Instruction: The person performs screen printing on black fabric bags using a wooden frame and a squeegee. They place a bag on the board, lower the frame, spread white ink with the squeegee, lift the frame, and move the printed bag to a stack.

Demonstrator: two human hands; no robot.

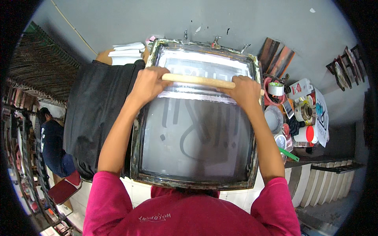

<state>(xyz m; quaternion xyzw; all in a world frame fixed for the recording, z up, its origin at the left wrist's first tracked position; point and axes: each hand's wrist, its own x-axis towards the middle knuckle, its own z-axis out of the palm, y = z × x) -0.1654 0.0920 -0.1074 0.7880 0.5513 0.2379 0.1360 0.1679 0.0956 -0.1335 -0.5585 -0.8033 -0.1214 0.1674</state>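
Observation:
A screen-printing frame (193, 183) with a worn, ink-stained rim lies in front of me. Its mesh (161, 157) is grey, with dark curved lettering shapes showing through. Across the far part of the mesh sits a squeegee with a pale wooden handle (199, 80). My left hand (149, 83) is closed around the handle's left end, and my right hand (246, 93) grips it near the right end. White ink (204, 59) is smeared along the far side of the mesh and in a band just nearer than the squeegee. The squeegee's blade is mostly hidden.
Black fabric (98, 118) is piled left of the frame, with white sheets (128, 53) behind. At right stand a tape roll (275, 89), a red-lidded white tub (305, 134), plastic bowls (273, 118) and a green-handled tool (289, 154). A person (55, 141) sits far left.

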